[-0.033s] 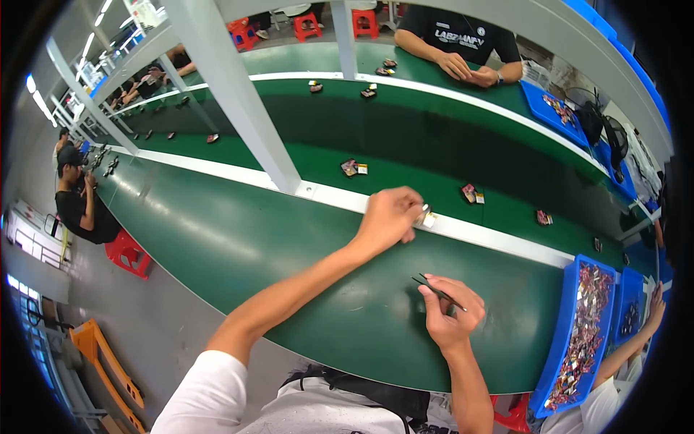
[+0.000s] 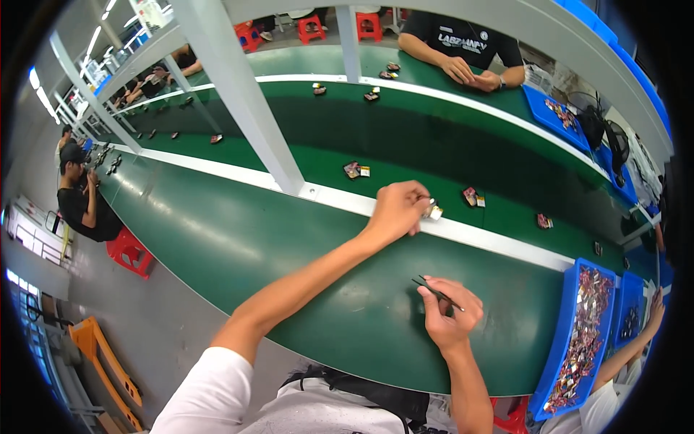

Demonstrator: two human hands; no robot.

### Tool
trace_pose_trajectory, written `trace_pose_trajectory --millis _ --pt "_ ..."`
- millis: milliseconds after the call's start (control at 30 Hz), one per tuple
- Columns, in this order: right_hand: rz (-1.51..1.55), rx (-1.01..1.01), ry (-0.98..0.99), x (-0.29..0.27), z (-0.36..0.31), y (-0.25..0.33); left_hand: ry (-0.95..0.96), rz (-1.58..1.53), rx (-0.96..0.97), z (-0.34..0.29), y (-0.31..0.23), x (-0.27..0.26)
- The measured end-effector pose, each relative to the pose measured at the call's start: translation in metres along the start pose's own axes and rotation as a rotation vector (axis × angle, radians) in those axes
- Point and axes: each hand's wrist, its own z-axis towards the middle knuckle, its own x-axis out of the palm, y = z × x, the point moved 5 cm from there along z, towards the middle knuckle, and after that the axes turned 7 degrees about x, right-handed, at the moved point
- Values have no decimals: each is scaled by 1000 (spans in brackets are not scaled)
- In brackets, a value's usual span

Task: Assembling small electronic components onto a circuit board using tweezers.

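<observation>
Above the white rail, my left hand [image 2: 396, 211] is closed on a small electronic part with a pale, yellowish label [image 2: 436, 212]. Its fingers cover most of the part, and its exact kind cannot be made out. My right hand [image 2: 454, 312] rests over the near green worktop [image 2: 347, 289], gripping a pair of black tweezers [image 2: 442, 295]. The tweezer tips point up and left, a little apart, with nothing visible between them. Beyond the rail, similar small assemblies with pale tags, such as one assembly [image 2: 352, 170] and another assembly [image 2: 471, 197], lie on the green conveyor belt [image 2: 412, 170].
A long blue bin [image 2: 541, 394] full of small reddish parts stands at the right end of the worktop, beside another blue bin [image 2: 630, 281]. A white post [image 2: 249, 108] rises from the rail [image 2: 499, 242]. Across the belt sits a person [image 2: 466, 54]; others work at left and right.
My left hand has shifted slightly to the right along the rail with the small part in its fingers. The right hand and tweezers look nearly the same.
</observation>
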Motion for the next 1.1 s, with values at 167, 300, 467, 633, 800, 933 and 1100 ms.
trace_pose_trajectory --millis 167,300,467,633,800,933,1100 --pt "-17 -67 23 13 0 -2 -139 648 332 63 38 -20" --pt "-36 -56 -44 -2 1 -6 -302 911 285 73 24 -83" --pt "2 10 12 0 2 -5 -271 1026 -39 67 38 -160" --pt "0 -67 24 7 -2 -3 -247 839 -237 61 58 -169" --pt "-47 -32 59 5 -1 -6 -228 460 -197 33 27 -151" --pt "-2 116 99 5 -2 -16 -180 163 -65 -25 0 -99" --pt "419 571 39 3 12 -17 -31 -104 -123 -80 1 -41"
